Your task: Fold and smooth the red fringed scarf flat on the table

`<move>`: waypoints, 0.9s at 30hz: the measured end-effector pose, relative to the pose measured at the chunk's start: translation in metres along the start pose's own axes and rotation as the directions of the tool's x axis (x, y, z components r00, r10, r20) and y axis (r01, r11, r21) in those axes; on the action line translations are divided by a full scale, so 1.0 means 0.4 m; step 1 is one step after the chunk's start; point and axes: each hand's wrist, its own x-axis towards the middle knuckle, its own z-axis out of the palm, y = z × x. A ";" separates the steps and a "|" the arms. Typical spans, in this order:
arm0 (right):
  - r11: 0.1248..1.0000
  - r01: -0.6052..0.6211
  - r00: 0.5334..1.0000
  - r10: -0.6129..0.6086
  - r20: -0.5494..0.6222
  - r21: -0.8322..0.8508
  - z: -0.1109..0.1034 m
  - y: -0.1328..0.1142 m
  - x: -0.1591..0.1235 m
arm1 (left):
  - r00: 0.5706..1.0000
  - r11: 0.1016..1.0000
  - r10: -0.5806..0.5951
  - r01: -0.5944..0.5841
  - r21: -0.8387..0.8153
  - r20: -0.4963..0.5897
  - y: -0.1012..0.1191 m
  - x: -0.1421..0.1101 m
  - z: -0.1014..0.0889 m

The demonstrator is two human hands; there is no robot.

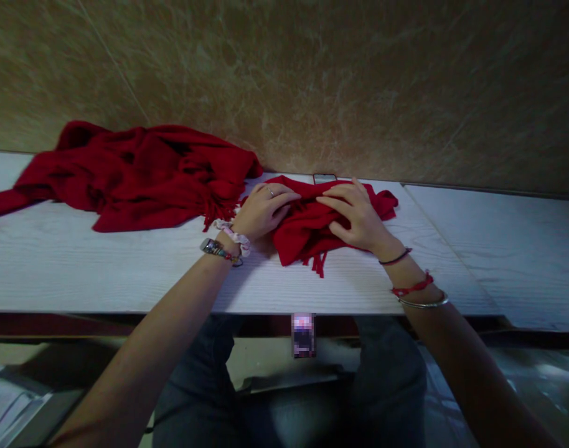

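A fringed red scarf, its near part (291,239) bunched on the white tabletop, lies under both my hands. My left hand (263,211) rests on the left side of this part, fingers stretched to the right and thumb apart from them. On the right side, my right hand (354,214) touches the cloth with spread fingers. A short fringe (318,264) hangs out toward me. Further left lies a larger heap of red cloth (149,174), also fringed; whether it joins the part under my hands I cannot tell.
The white wood-grain table (126,274) stands against a brown marbled wall (284,87). A phone-like flat thing with a red edge (325,178) lies behind the scarf. Papers (9,404) are at the lower left. My legs (387,373) are below the table edge.
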 end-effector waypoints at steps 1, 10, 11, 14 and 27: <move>1.000 0.022 0.999 -0.022 0.026 0.001 0.009 -0.007 0.002 | 1.000 1.000 -0.005 0.005 -0.001 0.011 -0.005 0.000 0.002; 0.983 -0.139 0.951 0.167 -0.260 0.123 0.016 0.029 0.000 | 0.915 0.969 -0.217 0.244 0.037 -0.339 -0.039 -0.008 -0.035; 0.970 -0.208 0.915 0.238 -0.325 0.127 0.004 0.049 -0.005 | 0.873 0.952 -0.265 0.304 0.031 -0.410 -0.049 -0.010 -0.043; 0.904 -0.399 0.767 0.419 -0.486 0.150 -0.023 0.116 -0.026 | 0.746 0.898 -0.369 0.440 -0.005 -0.555 -0.080 -0.015 -0.059; 0.925 -0.147 0.981 0.090 0.171 0.351 -0.068 0.059 -0.016 | 0.988 0.998 0.061 -0.064 0.021 0.145 0.031 0.008 0.028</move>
